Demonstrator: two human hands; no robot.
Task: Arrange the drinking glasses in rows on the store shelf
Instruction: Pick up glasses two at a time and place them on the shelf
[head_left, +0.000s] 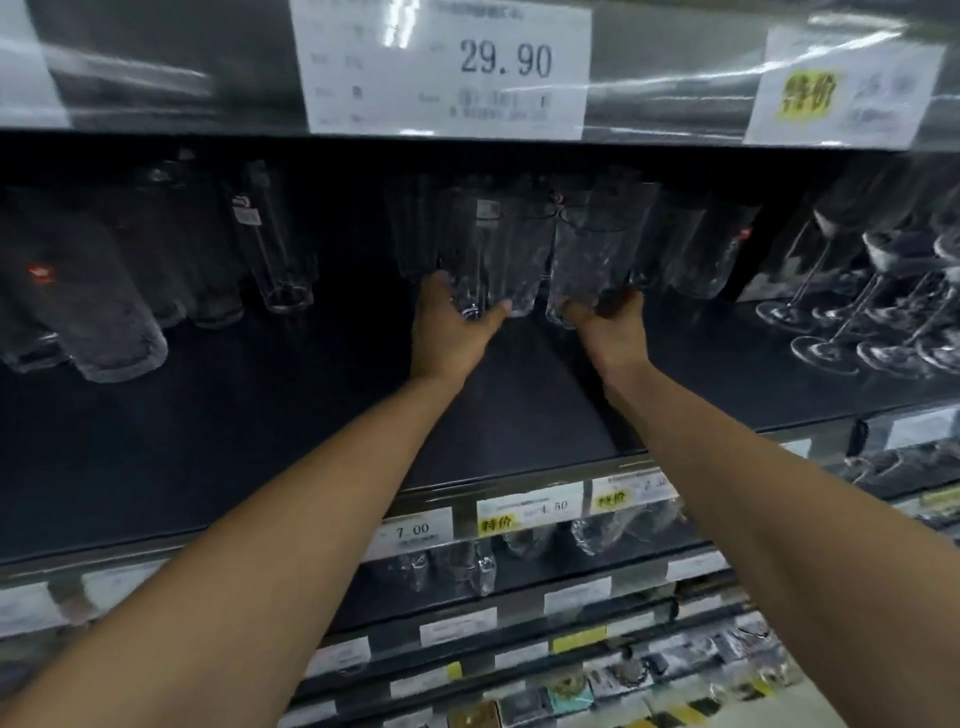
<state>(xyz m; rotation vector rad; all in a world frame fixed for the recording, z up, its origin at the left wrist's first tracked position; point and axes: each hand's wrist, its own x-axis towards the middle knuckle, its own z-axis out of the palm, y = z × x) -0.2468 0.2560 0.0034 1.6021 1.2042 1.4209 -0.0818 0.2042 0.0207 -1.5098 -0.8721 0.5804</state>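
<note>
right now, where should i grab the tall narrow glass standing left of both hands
Probably round its lower body, coming from the front and its right: the tall narrow glass stands upright with straight sides, other glasses crowd its left, and the shelf to its right is bare.

A dark shelf board (260, 441) fills the middle in dim light. It is shadowed by the grey upper shelf edge (156, 78) at 12 o'clock, whose clear strip catches white glare and carries a white price tag (447, 67) reading 29.90, with a yellow-patched tag (841, 88) at 1 o'clock. At 6 o'clock the board's front rail holds a 7.00 tag (413, 532) and a 4.50 tag (530, 512), and lower shelves (571, 618) with more labels step down toward 5 o'clock, ending in blurred small packaged goods (623, 680).
</note>
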